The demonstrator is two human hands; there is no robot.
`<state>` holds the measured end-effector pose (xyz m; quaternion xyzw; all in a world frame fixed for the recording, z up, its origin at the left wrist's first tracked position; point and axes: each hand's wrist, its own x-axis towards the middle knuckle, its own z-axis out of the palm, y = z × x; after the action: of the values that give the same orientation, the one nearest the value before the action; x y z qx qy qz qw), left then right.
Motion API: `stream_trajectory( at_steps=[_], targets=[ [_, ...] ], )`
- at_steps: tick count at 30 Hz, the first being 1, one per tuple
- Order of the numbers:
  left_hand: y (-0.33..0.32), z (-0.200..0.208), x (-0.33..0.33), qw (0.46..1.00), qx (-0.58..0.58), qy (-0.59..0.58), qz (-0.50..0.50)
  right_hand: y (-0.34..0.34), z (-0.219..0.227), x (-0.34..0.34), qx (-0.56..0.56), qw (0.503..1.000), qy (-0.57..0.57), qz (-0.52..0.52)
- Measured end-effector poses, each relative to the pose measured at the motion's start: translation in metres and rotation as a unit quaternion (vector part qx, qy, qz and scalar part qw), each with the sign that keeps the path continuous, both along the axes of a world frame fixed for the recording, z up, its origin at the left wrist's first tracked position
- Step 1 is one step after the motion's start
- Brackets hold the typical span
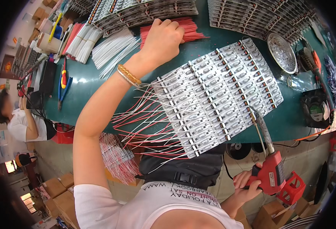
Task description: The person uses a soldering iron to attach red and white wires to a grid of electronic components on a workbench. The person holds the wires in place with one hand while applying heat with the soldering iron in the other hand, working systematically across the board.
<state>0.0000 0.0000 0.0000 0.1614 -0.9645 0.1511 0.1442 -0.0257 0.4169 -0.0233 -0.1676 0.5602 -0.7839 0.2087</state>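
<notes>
My left hand (pixel 162 38) reaches to the far side of the table, its fingers curled down onto a pile of red wires (pixel 193 30); the fingertips are hidden. My right hand (pixel 248 182) grips a red soldering gun (pixel 272 173) at the table's near right. Its metal tip and a thin feed tube reach over the right part of a circuit board panel (pixel 214 93). This panel lies tilted, with small parts in rows. Red and white wires (pixel 147 126) stick out from its left edge over the table's near edge.
White wires (pixel 112 51) lie left of the red pile. Stacked board panels (pixel 259 17) stand behind. A round metal dish (pixel 281 52) sits at right, pliers (pixel 63 91) and a screwdriver (pixel 63 74) at left. A wired bundle (pixel 118 158) hangs lower left. Another person (pixel 25 118) sits far left.
</notes>
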Motion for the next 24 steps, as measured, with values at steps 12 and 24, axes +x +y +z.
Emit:
stream_trajectory(
  at_steps=[12, 24],
  targets=[
    [-0.027, 0.039, -0.011, 0.959, 0.209, 0.186, -0.040, 0.001, 0.001, -0.001, -0.017, 0.999, -0.032, -0.019],
    [0.027, 0.109, -0.033, 0.920, 0.031, -0.388, 0.030, 0.003, 0.004, 0.000, -0.046, 0.999, -0.026, -0.010]
  ],
)
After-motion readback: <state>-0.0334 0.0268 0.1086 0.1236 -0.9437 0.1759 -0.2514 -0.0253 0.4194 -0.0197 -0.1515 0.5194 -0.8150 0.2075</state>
